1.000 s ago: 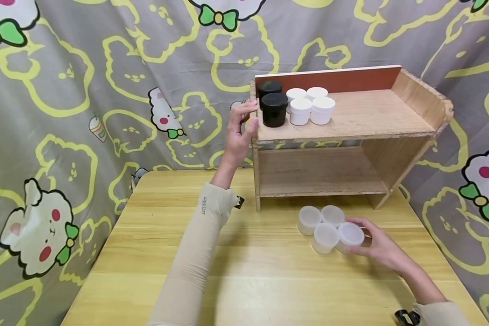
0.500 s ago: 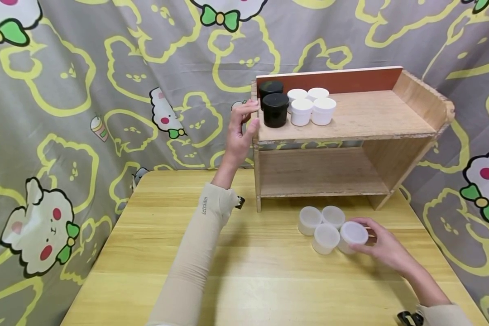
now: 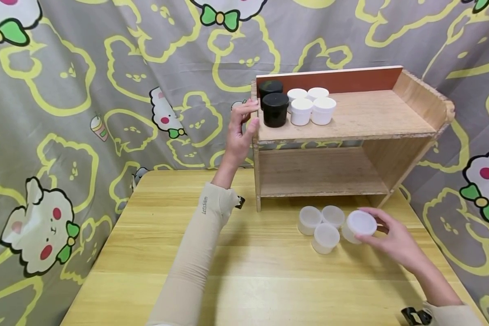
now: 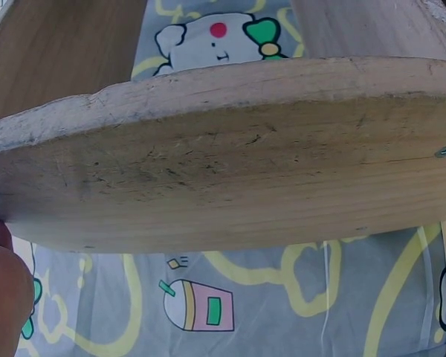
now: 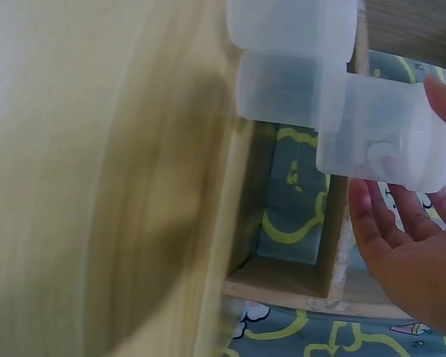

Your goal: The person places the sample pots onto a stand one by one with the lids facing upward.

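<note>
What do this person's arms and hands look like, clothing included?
The left arm wears a long, close-fitting beige sleeve with small dark lettering near the cuff. The right cuff is beige too. A small black piece shows at each wrist. The left hand and right hand wear no gloves.

In the head view, open table (image 3: 163,222) spans the lower left and lower centre, crossed by the left sleeve (image 3: 191,253). Right of centre, three tubs (image 3: 326,238) stand bunched, obstructing the way leftward from the held tub (image 3: 360,224) in the right hand (image 3: 395,240). Above, the shelf (image 3: 383,108) has a lower bay reachable from the front. On its top, black jars (image 3: 275,113) and white jars (image 3: 322,112) crowd the left end, with free room rightward to the side panel (image 3: 428,99). The left hand (image 3: 238,136) occupies the left edge.
</note>
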